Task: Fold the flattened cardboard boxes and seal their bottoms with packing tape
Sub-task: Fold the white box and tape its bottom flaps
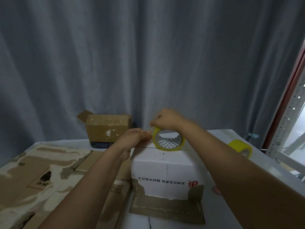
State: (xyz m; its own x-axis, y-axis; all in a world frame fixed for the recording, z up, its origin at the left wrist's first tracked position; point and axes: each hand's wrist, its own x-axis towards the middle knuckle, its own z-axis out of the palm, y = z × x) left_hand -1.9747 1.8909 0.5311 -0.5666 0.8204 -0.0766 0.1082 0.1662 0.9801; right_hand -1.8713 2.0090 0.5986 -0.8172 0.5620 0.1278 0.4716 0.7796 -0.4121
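Yellow tape roll (168,140) pinched, right hand (166,119) grip

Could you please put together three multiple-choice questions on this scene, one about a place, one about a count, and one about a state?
1. Where does the tape roll that the right hand holds stand?
A. On top of the white box
B. On the flattened cardboard
C. Inside the brown box

2. How many yellow tape rolls are in view?
A. One
B. Two
C. Three

3. What is the state of the brown box at the back?
A. Lying flat, unfolded
B. Folded up, with clear tape across it
C. Crushed

Answers:
1. A: the roll stands on edge on the white box's top, by the flap seam, with the left hand beside it.
2. B: one stands on the white box; a second roll lies on the table to the right.
3. B: it stands upright, and shiny tape shows across its face.
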